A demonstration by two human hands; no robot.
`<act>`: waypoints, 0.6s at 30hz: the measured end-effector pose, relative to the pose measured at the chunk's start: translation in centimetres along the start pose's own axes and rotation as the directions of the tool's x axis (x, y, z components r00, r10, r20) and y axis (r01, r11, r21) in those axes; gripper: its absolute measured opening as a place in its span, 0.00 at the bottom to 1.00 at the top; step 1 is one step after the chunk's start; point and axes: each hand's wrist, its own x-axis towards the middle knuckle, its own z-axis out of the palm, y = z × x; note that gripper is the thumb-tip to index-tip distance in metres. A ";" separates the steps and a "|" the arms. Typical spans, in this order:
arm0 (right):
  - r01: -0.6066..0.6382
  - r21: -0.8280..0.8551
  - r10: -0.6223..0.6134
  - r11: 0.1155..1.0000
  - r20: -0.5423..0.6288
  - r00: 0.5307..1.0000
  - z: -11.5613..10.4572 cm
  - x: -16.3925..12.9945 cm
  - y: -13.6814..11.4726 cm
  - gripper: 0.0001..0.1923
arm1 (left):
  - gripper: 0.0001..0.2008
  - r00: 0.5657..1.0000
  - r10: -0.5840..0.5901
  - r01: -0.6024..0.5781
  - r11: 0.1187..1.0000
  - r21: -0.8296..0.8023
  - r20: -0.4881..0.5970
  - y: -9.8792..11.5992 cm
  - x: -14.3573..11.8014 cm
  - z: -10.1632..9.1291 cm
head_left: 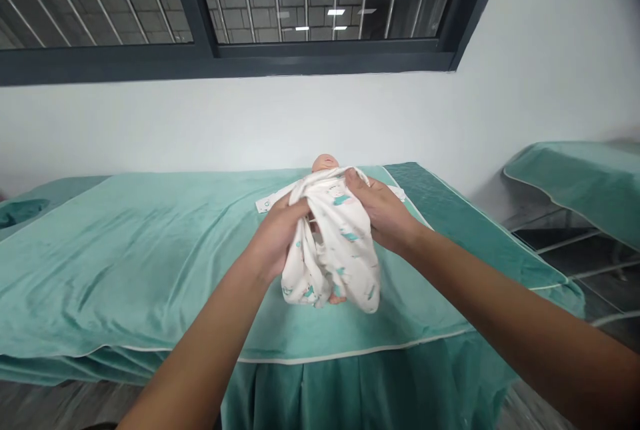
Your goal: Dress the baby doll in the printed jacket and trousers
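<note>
A baby doll (325, 163) lies on a table draped in a teal cloth (150, 257), its head toward the wall. It wears a white garment with small teal prints (345, 250). My left hand (275, 233) grips the garment's left side at the doll's chest. My right hand (383, 210) rests on the garment's right side, fingers curled over the fabric near the shoulder. One small foot (336, 299) peeks out at the bottom hem. A white cloth or pad (267, 203) lies under the doll.
The table's front edge runs below the doll, with the cloth hanging down. A second teal-covered table (575, 183) stands to the right across a gap of floor. A white wall and a dark-framed window are behind.
</note>
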 end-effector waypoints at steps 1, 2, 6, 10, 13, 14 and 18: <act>-0.007 -0.020 0.007 1.000 0.036 0.999 -0.1 -0.2 0.2 0.25 | 0.08 1.000 0.004 -0.005 0.998 -0.070 -0.019 0.1 0.2 -0.1; -0.034 -0.053 0.039 0.998 0.104 0.994 -0.3 -0.5 0.3 0.25 | 0.10 1.000 -0.019 0.017 0.992 -0.126 -0.014 0.2 0.4 -0.1; -0.188 -0.260 0.272 0.947 0.344 0.898 -0.7 -1.0 0.5 0.24 | 0.16 0.949 -0.262 0.298 0.926 -0.232 0.173 0.6 0.3 0.0; -0.069 -0.137 0.079 0.988 0.073 0.994 -0.7 -0.4 0.5 0.21 | 0.22 0.844 -0.387 0.492 0.835 -0.247 0.371 0.1 0.0 0.0; 0.032 0.024 -0.031 0.999 -0.065 0.997 -0.9 0.5 0.6 0.20 | 0.20 0.911 -0.305 0.375 0.892 -0.253 0.277 -0.6 -0.1 0.0; 0.036 0.068 -0.030 0.997 -0.083 0.996 -1.0 0.7 0.6 0.20 | 0.19 0.932 -0.274 0.326 0.920 -0.217 0.239 -0.8 -0.2 0.0; -0.018 0.164 0.030 0.986 -0.072 0.997 -1.0 0.5 0.6 0.22 | 0.24 0.962 -0.198 0.209 0.977 -0.042 0.189 -1.2 -0.1 0.0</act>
